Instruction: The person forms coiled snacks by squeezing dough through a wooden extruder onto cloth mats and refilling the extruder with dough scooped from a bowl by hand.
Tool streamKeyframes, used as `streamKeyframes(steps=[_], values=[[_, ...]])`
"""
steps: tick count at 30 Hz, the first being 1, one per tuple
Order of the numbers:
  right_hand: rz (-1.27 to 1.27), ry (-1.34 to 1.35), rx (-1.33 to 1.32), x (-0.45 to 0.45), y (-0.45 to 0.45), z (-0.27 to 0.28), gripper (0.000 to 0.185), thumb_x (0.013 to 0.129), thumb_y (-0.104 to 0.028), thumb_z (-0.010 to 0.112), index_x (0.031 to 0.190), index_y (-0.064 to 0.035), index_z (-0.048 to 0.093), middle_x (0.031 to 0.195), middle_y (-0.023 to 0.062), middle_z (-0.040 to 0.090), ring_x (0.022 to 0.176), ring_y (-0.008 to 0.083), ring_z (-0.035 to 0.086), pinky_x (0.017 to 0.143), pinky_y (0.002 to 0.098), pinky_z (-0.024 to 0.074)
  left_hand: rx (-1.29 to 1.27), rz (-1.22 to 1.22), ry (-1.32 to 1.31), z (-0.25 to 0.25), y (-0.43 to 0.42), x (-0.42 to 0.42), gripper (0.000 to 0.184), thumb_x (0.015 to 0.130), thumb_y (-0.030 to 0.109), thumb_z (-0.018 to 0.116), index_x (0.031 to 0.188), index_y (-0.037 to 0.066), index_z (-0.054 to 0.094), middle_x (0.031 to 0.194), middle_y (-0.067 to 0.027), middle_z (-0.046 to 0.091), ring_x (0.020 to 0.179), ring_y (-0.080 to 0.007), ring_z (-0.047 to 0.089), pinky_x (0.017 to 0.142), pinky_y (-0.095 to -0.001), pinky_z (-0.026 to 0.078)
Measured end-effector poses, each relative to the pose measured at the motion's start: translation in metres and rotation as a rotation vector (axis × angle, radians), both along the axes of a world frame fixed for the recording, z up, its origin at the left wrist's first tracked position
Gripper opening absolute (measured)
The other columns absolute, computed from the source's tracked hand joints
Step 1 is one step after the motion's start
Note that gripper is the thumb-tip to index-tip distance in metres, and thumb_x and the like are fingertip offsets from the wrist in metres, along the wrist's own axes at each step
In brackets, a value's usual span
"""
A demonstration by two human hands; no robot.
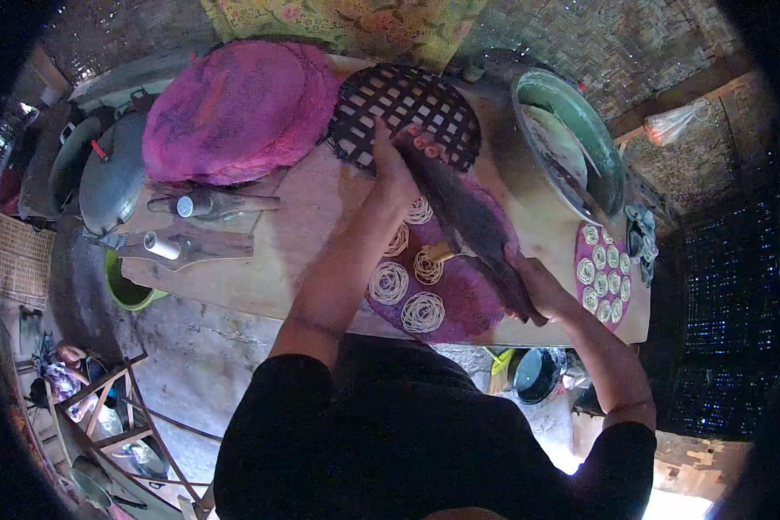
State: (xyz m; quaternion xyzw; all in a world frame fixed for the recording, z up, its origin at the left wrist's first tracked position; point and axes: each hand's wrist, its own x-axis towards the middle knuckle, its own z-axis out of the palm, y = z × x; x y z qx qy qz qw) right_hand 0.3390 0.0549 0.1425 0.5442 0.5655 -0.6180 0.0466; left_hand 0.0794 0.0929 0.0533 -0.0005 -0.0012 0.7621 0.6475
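Both my hands grip a long dark wooden tool, held slanting above the table. My left hand (pixel 396 165) is closed round its upper end, with fingertips showing past the edge. Lower down and to the right, my right hand (pixel 536 289) wraps round the other end. Under the dark tool (pixel 464 217) lies a purple mat (pixel 472 299) bearing several coiled noodle-like rounds (pixel 422 312). A pale yellowish strand bundle (pixel 439 251) hangs beside the tool's middle, above one coil. Beyond my left hand is a black lattice tray (pixel 407 100).
A stack of pink-purple round mats (pixel 238 113) stands at the back left. At the right are a large green basin (pixel 611 147) and another mat with coils (pixel 602 273). Wooden pieces with white cylinders (pixel 162 246) lie left, near a large dark lidded pan (pixel 113 178).
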Motion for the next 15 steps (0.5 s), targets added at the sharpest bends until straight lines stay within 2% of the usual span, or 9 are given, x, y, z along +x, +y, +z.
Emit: streamKeyframes(steps=[2, 5, 9, 11, 13, 15], values=[[0.011, 0.058, -0.037, 0.004, -0.004, -0.009, 0.066, 0.085, -0.066, 0.038, 0.076, -0.0039, 0.058, 0.054, 0.0047, 0.054, 0.041, 0.0133, 0.052, 0.038, 0.0268, 0.0443, 0.013, 0.043, 0.086, -0.005, -0.007, -0.003, 0.063, 0.083, 0.072, 0.023, 0.067, 0.015, 0.045, 0.054, 0.0017, 0.04, 0.052, -0.0182, 0.043, 0.062, -0.0392, 0.039], [0.032, 0.023, -0.074, 0.018, -0.008, -0.008, 0.067, 0.084, -0.067, 0.039, 0.076, -0.0034, 0.058, 0.054, 0.0056, 0.054, 0.04, 0.0141, 0.052, 0.037, 0.0268, 0.0439, -0.016, -0.062, -0.038, -0.016, -0.013, 0.008, 0.064, 0.083, 0.073, 0.023, 0.067, 0.015, 0.045, 0.054, 0.0018, 0.039, 0.052, -0.018, 0.043, 0.062, -0.0395, 0.039], [-0.016, -0.079, -0.063, 0.033, -0.001, -0.006, 0.066, 0.086, -0.064, 0.037, 0.082, -0.0017, 0.056, 0.056, 0.009, 0.056, 0.044, 0.0167, 0.056, 0.039, 0.0284, 0.0457, -0.092, -0.041, 0.021, -0.031, 0.011, 0.035, 0.063, 0.082, 0.074, 0.025, 0.067, 0.016, 0.046, 0.054, 0.0022, 0.039, 0.053, -0.0179, 0.043, 0.062, -0.0393, 0.04], [-0.055, -0.136, 0.062, 0.037, 0.003, -0.009, 0.065, 0.085, -0.064, 0.04, 0.076, -0.0026, 0.057, 0.055, 0.0064, 0.055, 0.04, 0.0144, 0.053, 0.037, 0.0269, 0.0444, -0.005, -0.061, -0.04, -0.037, 0.024, 0.042, 0.061, 0.082, 0.073, 0.028, 0.066, 0.017, 0.046, 0.053, 0.003, 0.039, 0.052, -0.0174, 0.043, 0.061, -0.0388, 0.04], [-0.011, -0.137, 0.114, 0.041, 0.01, -0.006, 0.067, 0.085, -0.066, 0.039, 0.079, -0.0018, 0.057, 0.059, 0.0084, 0.058, 0.044, 0.0152, 0.056, 0.039, 0.0269, 0.0467, 0.063, -0.054, -0.061, -0.043, 0.033, 0.041, 0.061, 0.082, 0.072, 0.029, 0.065, 0.017, 0.046, 0.053, 0.0036, 0.039, 0.051, -0.017, 0.042, 0.061, -0.0385, 0.039], [-0.001, 0.074, -0.066, 0.052, 0.02, -0.008, 0.074, 0.083, -0.07, 0.035, 0.093, -0.0003, 0.057, 0.068, 0.0119, 0.062, 0.05, 0.0184, 0.061, 0.045, 0.0281, 0.0509, 0.126, -0.056, -0.086, -0.038, 0.034, 0.04, 0.06, 0.082, 0.072, 0.03, 0.065, 0.017, 0.046, 0.053, 0.0042, 0.039, 0.05, -0.0166, 0.042, 0.061, -0.0381, 0.039]])
